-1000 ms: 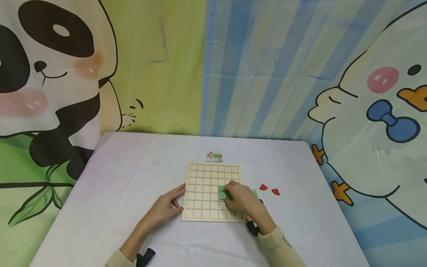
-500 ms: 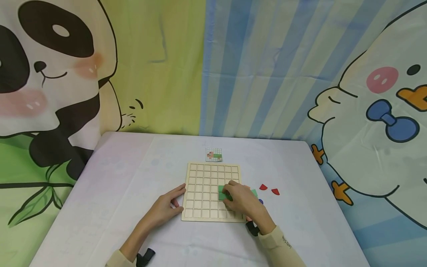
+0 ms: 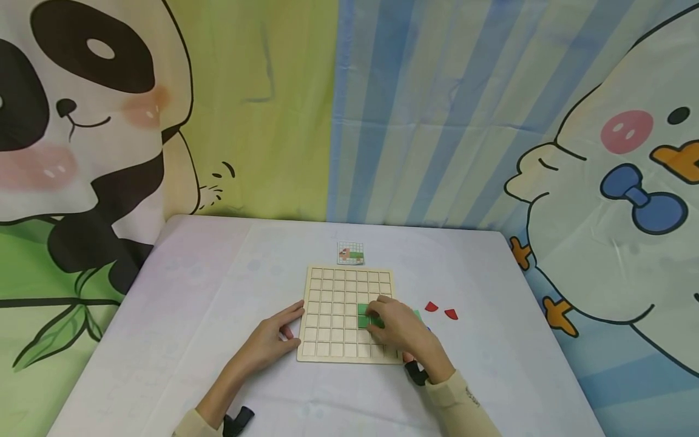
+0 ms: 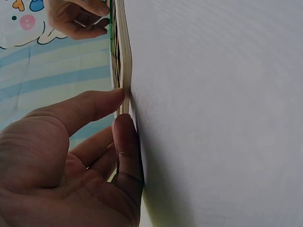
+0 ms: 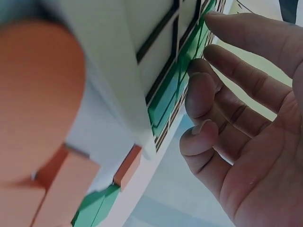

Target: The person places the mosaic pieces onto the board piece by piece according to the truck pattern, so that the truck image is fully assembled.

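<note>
A pale wooden grid board (image 3: 333, 337) lies flat on the white-covered table. My left hand (image 3: 267, 340) touches its left edge with thumb and fingertips, and the left wrist view shows the thumb (image 4: 106, 101) right at the board's rim. Green square tiles (image 3: 363, 309) sit side by side in cells toward the right of the grid. Over them is my right hand (image 3: 404, 328), its fingertips on the tiles and hiding part of the row. In the right wrist view the thumb and forefinger stay apart at the green tiles (image 5: 165, 97), while other fingers bend inward.
Behind the board lies a small picture card (image 3: 351, 253) with a grid drawing. Two red wedge pieces (image 3: 431, 306) lie to the right. Orange blocks (image 5: 128, 168) and a green piece (image 5: 97, 205) are beside the board, with a large blurred orange shape (image 5: 42, 104) close to the camera.
The near green tile has shifted slightly toward me under the right hand, which has itself moved only a little to the right. My left hand keeps its place at the board's edge.
</note>
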### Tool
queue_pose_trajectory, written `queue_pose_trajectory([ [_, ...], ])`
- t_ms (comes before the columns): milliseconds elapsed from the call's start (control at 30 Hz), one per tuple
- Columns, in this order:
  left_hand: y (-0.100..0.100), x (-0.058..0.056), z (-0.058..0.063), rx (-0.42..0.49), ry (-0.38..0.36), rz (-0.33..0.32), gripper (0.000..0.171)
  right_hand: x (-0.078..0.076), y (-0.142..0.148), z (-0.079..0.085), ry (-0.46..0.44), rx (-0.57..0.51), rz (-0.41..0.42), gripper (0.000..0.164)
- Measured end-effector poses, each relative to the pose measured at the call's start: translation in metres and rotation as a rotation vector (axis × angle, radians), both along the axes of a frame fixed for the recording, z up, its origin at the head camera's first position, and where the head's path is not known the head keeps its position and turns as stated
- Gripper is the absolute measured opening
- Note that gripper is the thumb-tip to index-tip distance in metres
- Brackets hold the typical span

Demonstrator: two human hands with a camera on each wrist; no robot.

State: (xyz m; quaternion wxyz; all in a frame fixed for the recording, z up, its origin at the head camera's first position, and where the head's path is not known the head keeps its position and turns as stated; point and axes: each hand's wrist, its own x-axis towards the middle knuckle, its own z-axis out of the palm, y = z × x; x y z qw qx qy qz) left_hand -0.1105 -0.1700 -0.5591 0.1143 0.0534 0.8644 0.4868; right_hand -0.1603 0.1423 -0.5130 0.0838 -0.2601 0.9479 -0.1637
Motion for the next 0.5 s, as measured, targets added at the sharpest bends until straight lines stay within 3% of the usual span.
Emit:
queue_pose_trajectory([
  [500, -0.001, 0.000, 0.000, -0.005, 0.001, -0.012, 0.072, -0.010, 0.051, 0.005, -0.008, -0.120, -0.151, 0.024],
])
